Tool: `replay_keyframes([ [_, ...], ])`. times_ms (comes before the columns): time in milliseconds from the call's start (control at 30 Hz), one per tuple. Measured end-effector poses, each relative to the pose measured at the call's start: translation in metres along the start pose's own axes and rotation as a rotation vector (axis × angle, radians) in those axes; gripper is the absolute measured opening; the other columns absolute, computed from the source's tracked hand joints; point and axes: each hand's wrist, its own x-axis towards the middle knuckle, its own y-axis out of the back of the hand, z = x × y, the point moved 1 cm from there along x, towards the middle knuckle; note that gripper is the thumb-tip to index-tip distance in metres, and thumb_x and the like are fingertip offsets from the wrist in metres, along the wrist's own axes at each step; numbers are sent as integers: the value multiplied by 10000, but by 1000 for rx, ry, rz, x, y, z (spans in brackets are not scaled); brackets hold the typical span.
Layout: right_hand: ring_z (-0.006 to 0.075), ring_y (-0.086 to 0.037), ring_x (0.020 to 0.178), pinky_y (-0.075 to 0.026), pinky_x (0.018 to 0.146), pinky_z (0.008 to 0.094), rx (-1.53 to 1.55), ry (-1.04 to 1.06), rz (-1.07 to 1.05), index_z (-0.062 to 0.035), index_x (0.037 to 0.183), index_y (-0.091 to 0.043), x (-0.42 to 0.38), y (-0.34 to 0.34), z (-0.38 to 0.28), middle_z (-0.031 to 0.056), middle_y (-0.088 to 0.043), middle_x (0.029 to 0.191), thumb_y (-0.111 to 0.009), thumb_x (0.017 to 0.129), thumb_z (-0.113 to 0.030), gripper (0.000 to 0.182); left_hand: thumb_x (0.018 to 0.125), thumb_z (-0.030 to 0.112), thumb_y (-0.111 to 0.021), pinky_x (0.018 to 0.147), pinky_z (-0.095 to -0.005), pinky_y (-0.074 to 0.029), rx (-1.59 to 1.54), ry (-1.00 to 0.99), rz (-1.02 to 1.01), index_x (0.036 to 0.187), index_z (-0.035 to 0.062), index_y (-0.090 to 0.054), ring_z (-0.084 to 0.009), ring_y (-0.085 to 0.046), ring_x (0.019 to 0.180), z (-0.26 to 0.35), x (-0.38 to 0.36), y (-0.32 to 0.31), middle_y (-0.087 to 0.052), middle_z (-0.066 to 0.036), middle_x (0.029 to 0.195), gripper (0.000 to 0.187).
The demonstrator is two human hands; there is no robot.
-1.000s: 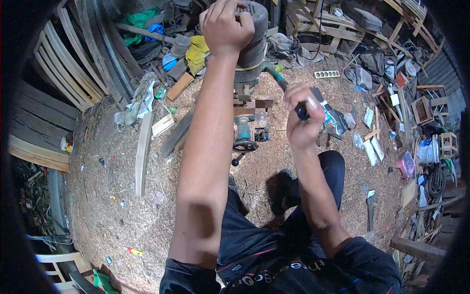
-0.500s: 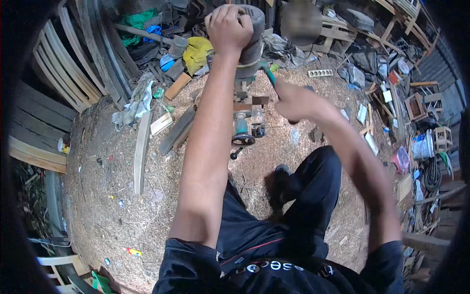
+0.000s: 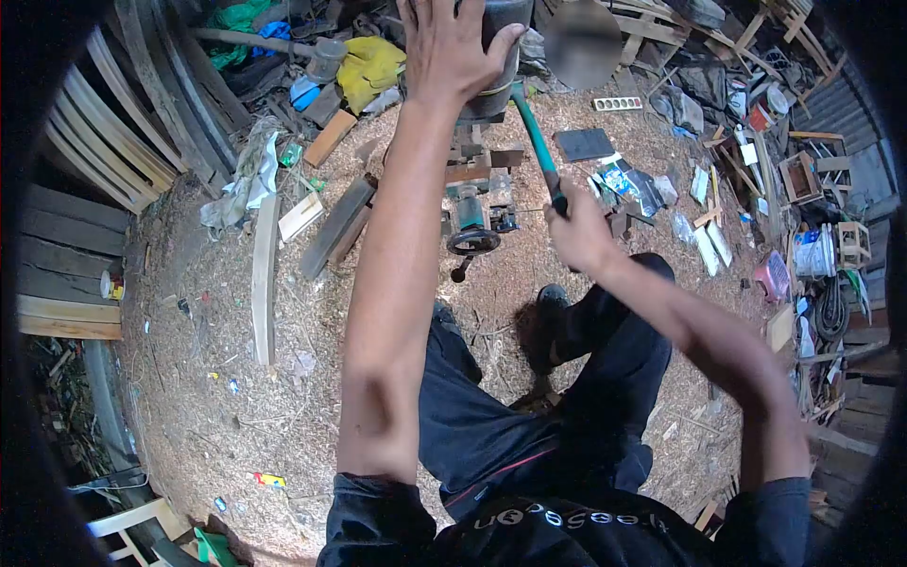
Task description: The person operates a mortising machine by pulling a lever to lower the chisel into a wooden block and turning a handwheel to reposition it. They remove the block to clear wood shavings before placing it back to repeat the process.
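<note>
At the top centre my left hand [image 3: 449, 57] lies with fingers spread and thumb out against a large dark rounded piece [image 3: 501, 71], partly cut off by the frame edge. My right hand [image 3: 579, 227] is wrapped round the dark grip of a green-handled tool [image 3: 537, 137]. The tool's far end meets the lower right side of the dark piece; its head cannot be made out. Below the dark piece stands a green metal machine [image 3: 469, 208] with a black handwheel [image 3: 473, 242], partly behind my left forearm.
Wood pieces [image 3: 340, 227] and a long board [image 3: 265, 279] lie on the shavings-covered floor at the left. A dark flat block [image 3: 584, 145] and plastic packets [image 3: 628, 184] lie to the right. Curved slats [image 3: 104, 123] lean at the far left.
My left hand has gone from curled to spread on the dark piece. My right hand and the tool's grip have moved down, showing more of the green handle. The whole view has shifted slightly.
</note>
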Motion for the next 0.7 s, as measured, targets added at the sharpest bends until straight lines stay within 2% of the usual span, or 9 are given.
replay_keyframes([
  [100, 441, -642, 816, -495, 730, 485, 205, 33, 117, 25, 1325, -462, -14, -38, 25, 268, -624, 805, -546, 877, -61, 464, 783, 324, -727, 1111, -610, -198, -26, 14, 16, 1258, 84, -470, -432, -267, 1382, -2, -4, -6, -336, -210, 1456, 591],
  [133, 458, -629, 867, -486, 772, 498, 158, -61, 64, 29, 1391, -389, -17, -44, 26, 298, -625, 893, -530, 892, -47, 525, 782, 320, -727, 1111, -610, -197, -38, 17, 20, 1258, 87, -469, -434, -263, 1383, -1, -6, -7, -334, -211, 1456, 590],
  [233, 473, -616, 913, -479, 801, 511, 167, 115, 225, 34, 1427, -336, -22, -89, 66, 320, -608, 989, -522, 911, -54, 556, 780, 305, -726, 1107, -610, -199, -66, 30, 26, 1253, 95, -473, -442, -254, 1384, 3, -13, -7, -329, -216, 1457, 575],
  [267, 488, -590, 988, -473, 837, 507, 172, 73, 167, 43, 1451, -295, -21, -102, 81, 333, -574, 1099, -513, 930, -59, 574, 781, 297, -724, 1106, -607, -197, -73, 27, 33, 1245, 96, -480, -443, -254, 1383, 4, -14, -7, -328, -219, 1453, 561],
  [367, 466, -600, 960, -482, 816, 480, 164, 223, 334, 11, 1452, -318, -17, -131, 103, 310, -585, 1064, -510, 944, -57, 548, 783, 292, -723, 1110, -604, -191, -42, 33, 20, 1236, 94, -488, -446, -256, 1381, 4, -18, -10, -334, -222, 1445, 548],
  [400, 478, -583, 987, -478, 842, 488, 112, 160, 294, 8, 1451, -315, -17, -135, 106, 305, -570, 1133, -497, 949, -57, 538, 783, 291, -722, 1110, -605, -190, -48, 37, 14, 1235, 93, -490, -445, -257, 1380, 4, -19, -11, -336, -220, 1443, 545],
  [567, 496, -572, 984, -467, 828, 519, 67, 148, 344, 17, 1452, -290, -10, -159, 120, 322, -562, 1122, -505, 950, -78, 555, 780, 293, -728, 1115, -616, -158, -63, 58, -33, 1253, 99, -466, -434, -223, 1401, 1, -21, -14, -316, -206, 1453, 575],
  [667, 507, -560, 1008, -461, 834, 530, 16, 161, 357, 13, 1471, -243, -8, -174, 136, 336, -544, 1159, -505, 953, -96, 590, 795, 276, -671, 1066, -578, -281, -22, 32, 84, 1134, 58, -578, -421, -393, 1289, 9, -19, -9, -469, -211, 1332, 413],
  [700, 510, -556, 1018, -459, 838, 533, 0, 187, 377, 10, 1478, -224, -4, -179, 139, 341, -536, 1177, -504, 954, -102, 604, 815, 323, -669, 1080, -575, -266, -1, 3, 85, 1158, 86, -575, -407, -370, 1309, 9, -19, -11, -448, -194, 1359, 428],
])
